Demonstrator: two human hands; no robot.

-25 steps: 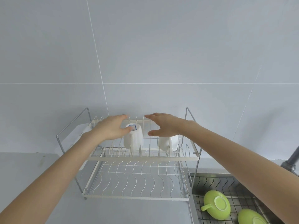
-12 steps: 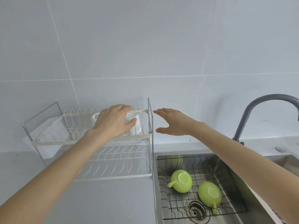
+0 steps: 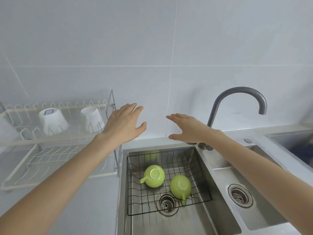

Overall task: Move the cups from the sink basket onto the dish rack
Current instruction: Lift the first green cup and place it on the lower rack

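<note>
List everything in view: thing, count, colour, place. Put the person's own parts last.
green cups: 2, light green, upside down in the sink basket, the second to the right
white cups: 2, white, upside down on the dish rack's upper tier, the second to the right
dish rack: 1, white wire, two tiers, on the counter left of the sink
sink basket: 1, dark wire, in the left basin
sink: 1, steel, two basins
faucet: 1, dark grey, behind the sink
left hand: 1, open, empty, above the counter
right hand: 1, open, empty, above the sink's rear edge
</note>
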